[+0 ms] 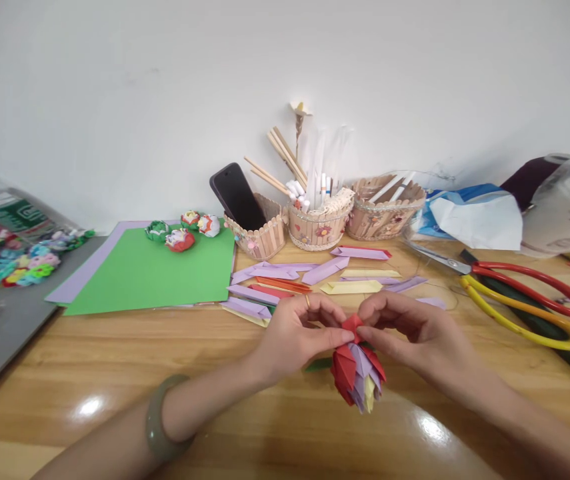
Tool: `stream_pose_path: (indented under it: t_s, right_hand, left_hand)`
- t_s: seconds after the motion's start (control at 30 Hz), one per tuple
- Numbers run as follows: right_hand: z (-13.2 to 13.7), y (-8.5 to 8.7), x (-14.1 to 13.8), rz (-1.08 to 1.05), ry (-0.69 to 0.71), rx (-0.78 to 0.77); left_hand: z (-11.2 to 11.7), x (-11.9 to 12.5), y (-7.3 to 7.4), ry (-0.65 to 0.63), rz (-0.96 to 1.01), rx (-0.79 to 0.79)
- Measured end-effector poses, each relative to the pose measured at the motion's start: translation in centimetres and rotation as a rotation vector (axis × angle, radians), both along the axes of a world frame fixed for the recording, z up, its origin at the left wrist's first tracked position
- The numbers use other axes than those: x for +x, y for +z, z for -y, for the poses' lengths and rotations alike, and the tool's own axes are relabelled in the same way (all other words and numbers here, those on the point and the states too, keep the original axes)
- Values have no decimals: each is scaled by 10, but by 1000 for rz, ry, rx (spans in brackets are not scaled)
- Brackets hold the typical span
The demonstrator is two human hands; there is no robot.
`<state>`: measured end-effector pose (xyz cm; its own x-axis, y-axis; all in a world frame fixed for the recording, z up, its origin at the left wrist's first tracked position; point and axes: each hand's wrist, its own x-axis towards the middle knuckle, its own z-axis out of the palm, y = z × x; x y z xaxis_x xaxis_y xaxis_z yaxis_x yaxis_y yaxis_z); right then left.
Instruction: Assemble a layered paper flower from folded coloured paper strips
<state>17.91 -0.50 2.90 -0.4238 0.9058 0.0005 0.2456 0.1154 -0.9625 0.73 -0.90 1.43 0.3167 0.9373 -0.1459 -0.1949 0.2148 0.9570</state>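
Between my two hands, above the front of the wooden table, hangs a folded paper flower (359, 370) with red, purple and pale yellow petals. My left hand (297, 333) pinches its red top with thumb and forefinger. From the other side, my right hand (409, 333) grips the same red part, fingertips close to the left ones. A green paper piece (319, 365) shows beside the flower. Just behind my hands lie several folded paper strips (325, 270) in purple, yellow and red.
Green paper sheets (155, 280) with several small paper balls (179, 240) lie left. Along the wall stand craft-stick baskets (319, 227), one with a phone (239, 197). Large scissors (525, 287) with red and yellow handles rest right. A grey board (5, 333) edges the left.
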Motion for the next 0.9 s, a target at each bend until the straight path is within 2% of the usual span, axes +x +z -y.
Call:
stream_pose_path:
  t_s: [0.07,0.2,0.27,0.33,0.47,0.57,0.7,0.9]
  right_hand:
    - [3,0,0,63,-10,131]
    - [7,-4,0,184,-42,508]
    - [7,-5,0,196,-53,605]
    - [6,-4,1,197,-58,547]
    - [-1,3,1,160,-38,212]
    - [-5,8,1,155,-39,94]
    - [-3,6,1,195,-52,158]
    - [3,-9,1,315,-41,465]
  left_hand:
    - [1,0,0,16,-44,44]
    - [3,0,-1,87,-162,173]
    - [4,-1,-2,111,-211,195]
    - [4,-1,-3,124,-224,190]
    - [1,-2,-3,119,-180,129]
    - [-2,-2,-3,81,-115,69]
    - [-4,-2,-6,29,-87,41]
    - [2,-2,-9,104,-358,246]
